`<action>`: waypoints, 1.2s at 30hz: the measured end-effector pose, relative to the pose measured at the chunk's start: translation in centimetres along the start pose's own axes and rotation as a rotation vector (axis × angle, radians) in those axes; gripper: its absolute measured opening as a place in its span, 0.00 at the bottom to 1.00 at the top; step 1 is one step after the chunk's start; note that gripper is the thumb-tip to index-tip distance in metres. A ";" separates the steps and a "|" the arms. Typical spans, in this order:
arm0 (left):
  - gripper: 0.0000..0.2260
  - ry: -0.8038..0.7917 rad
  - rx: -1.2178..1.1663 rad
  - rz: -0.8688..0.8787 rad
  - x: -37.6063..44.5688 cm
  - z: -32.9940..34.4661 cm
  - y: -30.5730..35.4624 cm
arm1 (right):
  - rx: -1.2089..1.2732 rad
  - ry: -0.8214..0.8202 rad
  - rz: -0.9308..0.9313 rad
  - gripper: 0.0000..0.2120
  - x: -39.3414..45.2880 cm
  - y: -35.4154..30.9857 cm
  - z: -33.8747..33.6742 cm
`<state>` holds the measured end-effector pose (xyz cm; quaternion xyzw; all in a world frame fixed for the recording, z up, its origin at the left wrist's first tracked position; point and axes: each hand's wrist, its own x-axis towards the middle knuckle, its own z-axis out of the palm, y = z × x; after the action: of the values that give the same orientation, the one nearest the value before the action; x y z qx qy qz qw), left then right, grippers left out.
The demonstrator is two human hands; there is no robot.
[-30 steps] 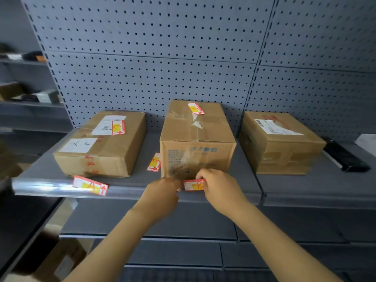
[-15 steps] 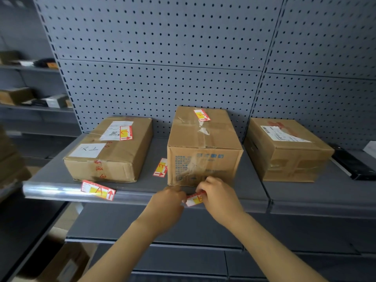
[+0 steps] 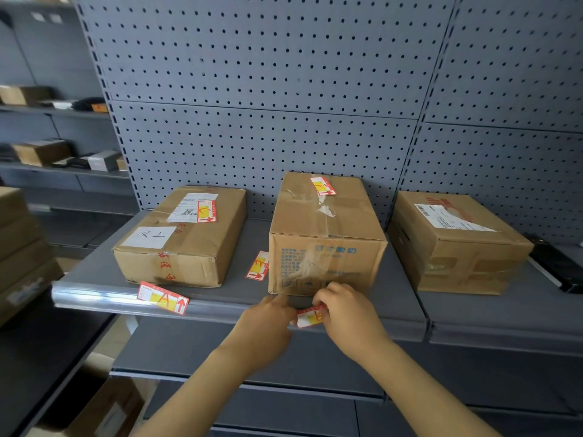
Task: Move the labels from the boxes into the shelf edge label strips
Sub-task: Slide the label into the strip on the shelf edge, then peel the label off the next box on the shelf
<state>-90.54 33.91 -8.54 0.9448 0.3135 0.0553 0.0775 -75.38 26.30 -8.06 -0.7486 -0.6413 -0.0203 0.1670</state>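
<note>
Three cardboard boxes stand on a grey shelf. My right hand (image 3: pixel 347 313) pinches a red, white and yellow label (image 3: pixel 308 317) at the clear shelf edge strip (image 3: pixel 94 296), just below the middle box (image 3: pixel 325 238). My left hand (image 3: pixel 265 326) touches the label's left end and the strip. Another label marked A (image 3: pixel 163 298) sits tilted in the strip under the left box (image 3: pixel 186 238). A label (image 3: pixel 207 211) lies on top of the left box, one (image 3: pixel 322 186) on the middle box, and one (image 3: pixel 258 265) leans against the middle box's left side.
The right box (image 3: pixel 457 241) carries only a white shipping sticker. A black flat object (image 3: pixel 555 266) lies at the far right of the shelf. Perforated grey back panels rise behind. More boxes sit on shelves at the left and below.
The held label has tipped from level to slanted and dropped slightly against the strip. Both hands stay close together there. The camera has shifted so the shelf appears lower and further right.
</note>
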 end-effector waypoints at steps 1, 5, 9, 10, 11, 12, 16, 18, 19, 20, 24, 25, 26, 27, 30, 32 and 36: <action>0.15 0.000 -0.007 0.001 0.0 -0.1 0.0 | -0.002 -0.005 0.001 0.11 0.0 0.0 -0.1; 0.15 0.030 -0.036 -0.020 -0.1 -0.6 -0.2 | -0.022 -0.003 -0.026 0.14 -0.1 -0.2 -0.7; 0.14 0.061 -0.001 -0.065 -0.5 -1.6 -0.5 | -0.043 -0.001 -0.092 0.14 0.0 -1.0 -1.8; 0.13 0.070 0.007 -0.079 -0.7 -2.0 -0.6 | -0.052 -0.003 -0.106 0.13 0.1 -1.4 -2.2; 0.13 0.079 0.013 -0.095 -0.8 -2.4 -0.8 | -0.062 -0.002 -0.123 0.13 0.3 -1.8 -2.5; 0.13 0.089 0.015 -0.113 -1.0 -2.9 -1.0 | -0.068 0.001 -0.141 0.12 0.4 -2.3 -2.9; 0.12 0.146 0.026 -0.169 -2.0 -5.4 -2.1 | -0.026 0.007 -0.213 0.10 1.1 -4.2 -3.9; 0.12 0.180 0.052 -0.204 -2.5 -6.8 -3.0 | 0.003 0.012 -0.268 0.10 1.8 -5.4 -4.1; 0.11 0.192 0.064 -0.229 -2.8 -7.5 -3.5 | 0.019 0.012 -0.294 0.10 2.2 -6.2 -4.1; 0.11 0.203 0.074 -0.254 -3.0 -8.3 -4.2 | 0.042 0.009 -0.311 0.10 2.7 -7.0 -4.0; 0.10 0.235 0.113 -0.322 -3.7 -11.0 -7.4 | 0.121 0.022 -0.319 0.09 5.4 -10.6 -3.5; 0.10 0.246 0.117 -0.333 -3.7 -11.6 -8.4 | 0.125 0.034 -0.311 0.08 6.3 -11.4 -3.3; 0.10 0.256 0.122 -0.339 -3.7 -12.1 -9.4 | 0.127 0.050 -0.297 0.06 7.3 -12.1 -3.2; 0.11 0.265 0.129 -0.341 -3.6 -12.6 -10.5 | 0.126 0.058 -0.276 0.05 8.4 -12.8 -3.0; 0.11 0.276 0.158 -0.315 -2.9 -13.9 -13.7 | 0.117 0.071 -0.211 0.06 11.7 -14.6 -2.4; 0.11 0.266 0.183 -0.282 -2.2 -14.6 -16.0 | 0.109 0.085 -0.164 0.07 13.9 -15.6 -1.8; 0.12 0.252 0.219 -0.202 -0.5 -15.9 -20.4 | 0.086 0.098 -0.078 0.09 17.8 -17.5 -0.7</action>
<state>-105.35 51.55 3.38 0.8970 0.4179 0.1306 -0.0604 -89.07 45.22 0.86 -0.7133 -0.6613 -0.0357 0.2292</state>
